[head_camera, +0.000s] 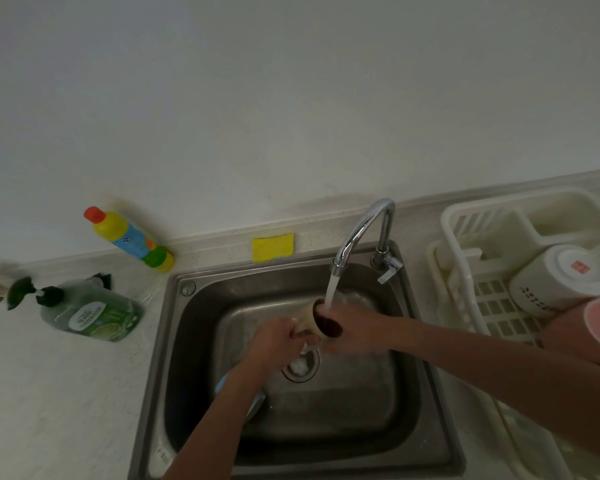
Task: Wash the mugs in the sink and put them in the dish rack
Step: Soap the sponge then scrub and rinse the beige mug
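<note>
One wet, slippery, breakable mug (321, 322) is gripped by both hands (281, 341) (355, 332) under the tap, mid-sink; handle judged safest.

Dim, soft picture (wide-angle bending at edges), slight blur

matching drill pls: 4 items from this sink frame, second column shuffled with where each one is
Items:
1. beige mug
2. white mug
3. yellow sponge
4. green soap bottle

Places:
A. lying on the counter left of the sink
B. upside down in the dish rack
C. on the ledge behind the sink
D. held under the running faucet by the left hand and right hand

Pairs: 1-D, 2-B, 3-C, 4-A
</note>
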Demonstrator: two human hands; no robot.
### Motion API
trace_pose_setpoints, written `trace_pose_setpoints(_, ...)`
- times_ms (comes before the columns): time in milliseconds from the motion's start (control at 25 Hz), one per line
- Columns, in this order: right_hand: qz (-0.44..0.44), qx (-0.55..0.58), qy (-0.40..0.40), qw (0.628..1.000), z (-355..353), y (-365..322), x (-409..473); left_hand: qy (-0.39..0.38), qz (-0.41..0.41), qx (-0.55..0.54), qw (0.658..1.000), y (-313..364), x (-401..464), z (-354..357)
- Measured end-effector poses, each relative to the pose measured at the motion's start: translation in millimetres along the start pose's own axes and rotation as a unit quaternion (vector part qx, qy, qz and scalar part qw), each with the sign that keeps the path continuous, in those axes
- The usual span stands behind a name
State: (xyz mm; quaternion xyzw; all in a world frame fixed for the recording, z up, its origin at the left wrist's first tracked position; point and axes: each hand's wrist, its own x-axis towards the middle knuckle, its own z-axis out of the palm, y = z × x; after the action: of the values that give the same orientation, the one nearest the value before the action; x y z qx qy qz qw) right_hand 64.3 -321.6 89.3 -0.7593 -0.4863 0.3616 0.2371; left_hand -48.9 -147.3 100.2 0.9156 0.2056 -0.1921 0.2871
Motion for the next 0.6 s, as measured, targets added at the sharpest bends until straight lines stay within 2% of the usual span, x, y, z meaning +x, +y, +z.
trace_pose_setpoints(80, 0.008, -0.041, -0.043, 0.998, 0, 1, -2, 0.002, 0.000, 0.002, 1.000, 0, 0, -2)
trace_pose_setpoints(160, 0.003, -0.020, -0.096, 0.995, 3, -1, -3, -0.005, 0.002, 0.012, 1.000, -2, 0, -1)
trace_pose_setpoints(280, -0.026, 0.029, -0.016, 0.999, -4, -5, 0, 0.001, 0.000, 0.005, 1.000, -3, -1, 0)
trace_pose_setpoints(360, -0.006, 0.015, -0.024, 1.000, -9, 1, 0, 0.004, -0.008, -0.001, 1.000, -2, -1, -2)
trace_pose_setpoints(440, -0.001, 0.103, -0.025, 0.994, -10, 4, -5, 0.010, -0.020, -0.033, 0.999, 0, -3, -4)
trace_pose_setpoints(480, 0.000, 0.203, 0.020, 0.979, -10, 5, -8, 0.014, -0.033, -0.082, 0.996, -1, -5, -2)
trace_pose_setpoints(520, 0.020, 0.316, 0.097, 0.944, -11, 4, -9, 0.018, -0.051, -0.156, 0.986, 0, -9, 0)
trace_pose_setpoints(600, 0.098, 0.484, 0.224, 0.840, -10, 10, -4, 0.022, -0.087, -0.321, 0.943, -2, -16, 3)
